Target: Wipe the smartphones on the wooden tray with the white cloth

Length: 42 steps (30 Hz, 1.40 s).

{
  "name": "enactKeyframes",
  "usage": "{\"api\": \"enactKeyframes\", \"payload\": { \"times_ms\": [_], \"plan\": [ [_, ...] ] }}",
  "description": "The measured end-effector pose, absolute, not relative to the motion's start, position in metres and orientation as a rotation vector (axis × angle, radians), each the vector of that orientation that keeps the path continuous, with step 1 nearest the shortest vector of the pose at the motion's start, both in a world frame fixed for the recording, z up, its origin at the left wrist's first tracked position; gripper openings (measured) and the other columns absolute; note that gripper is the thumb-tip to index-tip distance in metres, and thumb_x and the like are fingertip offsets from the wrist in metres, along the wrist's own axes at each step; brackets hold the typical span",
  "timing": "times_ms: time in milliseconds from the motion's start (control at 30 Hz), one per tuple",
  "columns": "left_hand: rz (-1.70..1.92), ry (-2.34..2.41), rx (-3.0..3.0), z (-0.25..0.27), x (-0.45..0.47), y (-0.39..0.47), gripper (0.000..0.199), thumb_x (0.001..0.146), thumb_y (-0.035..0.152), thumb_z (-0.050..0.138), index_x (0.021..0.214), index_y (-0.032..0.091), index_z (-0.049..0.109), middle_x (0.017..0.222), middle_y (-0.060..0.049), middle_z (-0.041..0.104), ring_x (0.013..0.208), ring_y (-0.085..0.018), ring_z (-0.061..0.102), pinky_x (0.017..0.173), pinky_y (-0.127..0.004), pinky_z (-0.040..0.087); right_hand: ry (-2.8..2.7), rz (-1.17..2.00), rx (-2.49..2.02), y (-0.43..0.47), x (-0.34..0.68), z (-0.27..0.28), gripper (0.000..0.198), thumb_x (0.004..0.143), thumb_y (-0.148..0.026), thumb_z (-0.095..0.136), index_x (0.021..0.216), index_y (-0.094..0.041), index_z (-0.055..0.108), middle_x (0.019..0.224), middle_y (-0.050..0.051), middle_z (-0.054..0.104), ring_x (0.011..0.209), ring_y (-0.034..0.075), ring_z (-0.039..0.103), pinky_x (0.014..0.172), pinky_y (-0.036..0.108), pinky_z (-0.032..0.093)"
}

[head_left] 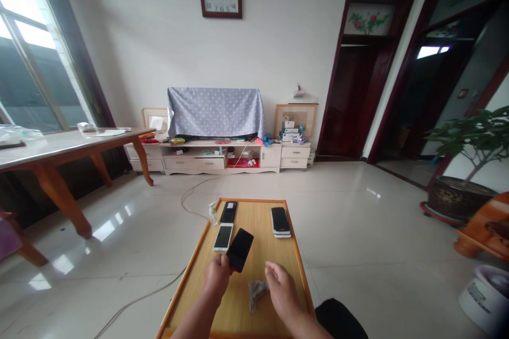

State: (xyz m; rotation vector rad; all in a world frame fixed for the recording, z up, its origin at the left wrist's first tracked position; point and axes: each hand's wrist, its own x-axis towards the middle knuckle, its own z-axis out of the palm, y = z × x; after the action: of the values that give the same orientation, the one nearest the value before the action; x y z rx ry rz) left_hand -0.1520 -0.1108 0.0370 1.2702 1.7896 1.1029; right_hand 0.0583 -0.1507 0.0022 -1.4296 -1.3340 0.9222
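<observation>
My left hand (217, 279) is closed on the lower left corner of a smartphone (240, 250), which is tilted above the table with its dark screen up. A bit of red shows at its lower edge. My right hand (281, 288) is curled, thumb against the fingers, with a grey cloth (257, 293) drooping from its inner side. Just beyond the raised phone, a white smartphone (223, 237) lies flat on the wooden table (262, 254). Behind that is a black phone (228, 212). Several phones lie stacked (280, 221) at the far right corner.
A small clear pump bottle (212, 214) stands at the table's far left edge. A cable (147, 295) runs across the floor on the left. Farther off are a low cabinet (194, 163), a larger table (71, 140), a potted plant (461, 190) and a white bucket (483, 296).
</observation>
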Motion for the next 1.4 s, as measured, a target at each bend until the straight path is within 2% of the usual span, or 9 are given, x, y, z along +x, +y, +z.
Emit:
{"api": "enactKeyframes", "payload": {
  "times_ms": [133,233,367,600,1067,1400],
  "plan": [
    [1.164,1.6,1.114,0.03,-0.128,-0.109,0.058,0.08,0.071,0.038,0.077,0.017,0.061,0.072,-0.01,0.072,0.069,-0.023,0.067,0.069,-0.036,0.05,-1.235,1.091,-1.357,-0.152,0.052,0.021,0.054,0.091,-0.067,0.048,0.097,-0.019,0.071,0.094,0.009,0.074,0.087,0.025,0.07,0.075,0.032,0.054],
    [1.187,1.516,1.046,0.029,-0.106,-0.106,0.06,0.077,0.073,0.043,0.082,0.016,0.063,0.081,-0.013,0.074,0.075,-0.025,0.069,0.07,-0.038,0.051,-1.067,1.264,-1.32,-0.149,0.048,0.034,0.058,0.09,-0.071,0.049,0.092,-0.017,0.07,0.084,0.007,0.071,0.074,0.022,0.068,0.064,0.03,0.051],
    [1.192,1.453,1.029,0.028,-0.077,-0.096,0.054,0.079,0.069,0.044,0.082,0.018,0.061,0.08,-0.012,0.074,0.078,-0.025,0.07,0.069,-0.037,0.049,-0.917,1.361,-1.249,-0.134,0.051,0.039,0.061,0.085,-0.074,0.054,0.093,-0.015,0.069,0.081,0.008,0.07,0.07,0.02,0.066,0.061,0.028,0.048],
    [1.169,1.399,1.07,0.021,-0.031,-0.064,0.052,0.078,0.072,0.047,0.076,0.021,0.056,0.072,-0.007,0.07,0.073,-0.022,0.067,0.068,-0.035,0.048,-0.824,1.24,-1.313,-0.097,0.084,0.021,0.058,0.075,-0.074,0.064,0.081,-0.017,0.07,0.073,0.007,0.069,0.065,0.019,0.063,0.055,0.027,0.043],
    [1.065,1.359,1.179,-0.004,0.036,0.003,0.049,0.084,0.072,0.044,0.077,0.024,0.049,0.068,-0.002,0.064,0.066,-0.016,0.061,0.066,-0.029,0.049,-0.66,1.184,-1.285,-0.035,0.147,0.003,0.052,0.071,-0.071,0.068,0.076,-0.018,0.067,0.066,0.005,0.068,0.056,0.016,0.055,0.047,0.025,0.033],
    [0.982,1.495,1.324,-0.018,0.041,0.034,0.043,0.094,0.06,0.036,0.073,0.025,0.047,0.066,0.0,0.062,0.063,-0.015,0.057,0.061,-0.027,0.042,-0.619,1.174,-1.29,-0.007,0.152,-0.008,0.053,0.071,-0.071,0.068,0.076,-0.018,0.067,0.062,0.002,0.062,0.053,0.014,0.05,0.045,0.024,0.029]
  ]
}}
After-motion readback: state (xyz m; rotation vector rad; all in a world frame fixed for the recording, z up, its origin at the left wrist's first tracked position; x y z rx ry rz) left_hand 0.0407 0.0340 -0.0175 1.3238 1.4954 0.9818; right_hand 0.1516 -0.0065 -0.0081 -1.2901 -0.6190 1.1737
